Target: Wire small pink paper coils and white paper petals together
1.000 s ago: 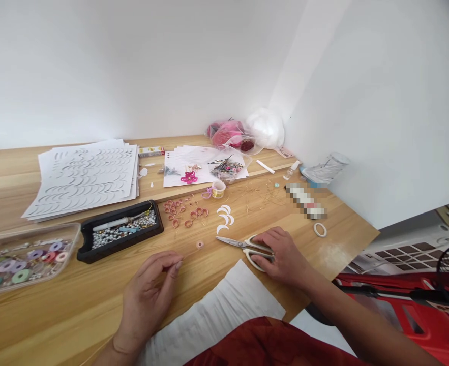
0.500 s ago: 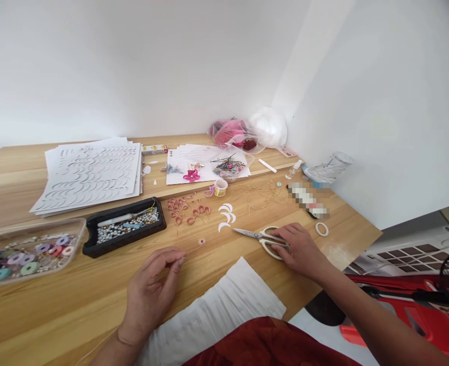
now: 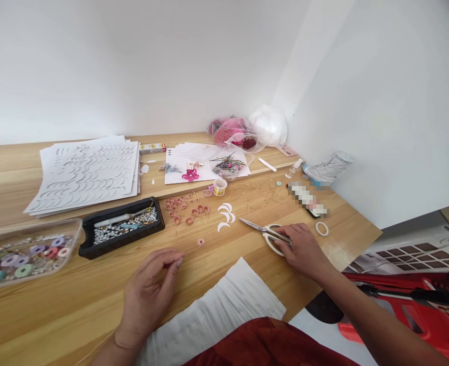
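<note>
R hand [image 3: 303, 249]: fingers gripping handles of scissors [image 3: 263, 229] on table [image 3: 205, 272]; blades pt twd white crescent pcs [image 3: 227, 215], nr, not touching. L hand [image 3: 150, 284]: thumb & index pinched on thin thread [image 3: 189, 251], nr sm. pink ring [image 3: 201, 242]. White cloth [image 3: 228, 300] btwn hands.

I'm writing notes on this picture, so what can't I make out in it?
Head view: the phone has its screen pixelated.
Head view: the scissors have their handles partly covered by the right hand.
Head view: the strand at the left hand is too thin to identify.
Head view: the plastic box is cut off by the left edge.
</note>
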The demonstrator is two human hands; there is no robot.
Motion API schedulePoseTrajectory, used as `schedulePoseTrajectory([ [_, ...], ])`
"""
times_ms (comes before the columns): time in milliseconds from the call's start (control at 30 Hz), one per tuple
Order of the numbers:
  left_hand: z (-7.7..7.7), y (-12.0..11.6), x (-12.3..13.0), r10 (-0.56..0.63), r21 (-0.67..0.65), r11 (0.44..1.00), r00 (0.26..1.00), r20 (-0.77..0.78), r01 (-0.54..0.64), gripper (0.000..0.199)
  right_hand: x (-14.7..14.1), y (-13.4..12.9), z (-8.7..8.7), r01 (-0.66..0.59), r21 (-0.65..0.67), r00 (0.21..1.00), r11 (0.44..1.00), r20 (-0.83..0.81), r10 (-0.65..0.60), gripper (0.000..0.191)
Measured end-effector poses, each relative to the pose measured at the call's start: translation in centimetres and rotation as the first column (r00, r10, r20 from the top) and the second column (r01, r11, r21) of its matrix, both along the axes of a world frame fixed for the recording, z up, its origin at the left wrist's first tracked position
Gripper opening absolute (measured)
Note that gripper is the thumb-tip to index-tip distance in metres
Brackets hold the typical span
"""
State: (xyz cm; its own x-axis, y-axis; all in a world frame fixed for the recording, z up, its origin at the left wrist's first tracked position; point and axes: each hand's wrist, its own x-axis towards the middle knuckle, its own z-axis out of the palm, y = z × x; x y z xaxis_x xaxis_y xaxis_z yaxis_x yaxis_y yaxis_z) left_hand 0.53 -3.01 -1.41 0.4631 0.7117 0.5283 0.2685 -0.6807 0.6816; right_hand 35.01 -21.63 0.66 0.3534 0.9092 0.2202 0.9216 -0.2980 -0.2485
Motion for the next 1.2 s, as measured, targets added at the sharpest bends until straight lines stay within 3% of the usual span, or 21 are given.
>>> schedulePoseTrajectory([
  [267,-0.1,-0.1,0.0,0.001,-0.006,1.000,1.000,0.019,-0.001,0.009,-0.5,0.5,0.6,0.027,0.032,0.999,0.999,0.037,-0.028,0.021],
  [433,0.3,-0.1,0.1,0.056,-0.042,0.998,0.997,0.055,-0.054,0.010,-1.7,2.9,1.8,-0.068,0.194,0.997,0.979,0.041,0.061,0.012],
  [533,0.6,-0.1,0.0,0.086,-0.063,0.995,0.994,0.063,-0.082,0.011,-2.5,4.5,1.9,-0.127,0.231,0.992,0.965,0.047,0.119,0.020],
  [800,0.4,-0.2,-0.2,0.092,-0.129,0.988,0.994,0.054,-0.085,0.016,-3.1,6.2,0.3,-0.134,0.225,0.991,0.965,0.010,0.135,0.015],
  [1033,0.1,0.0,-0.2,0.082,-0.127,0.989,0.995,0.051,-0.075,0.015,-2.9,6.4,-0.1,-0.136,0.238,0.991,0.962,0.033,0.132,0.011],
  [1200,0.1,-0.1,-0.3,0.062,-0.116,0.992,0.997,0.045,-0.057,0.013,-2.1,6.9,-0.1,-0.033,0.157,0.999,0.987,0.026,0.029,0.014],
])
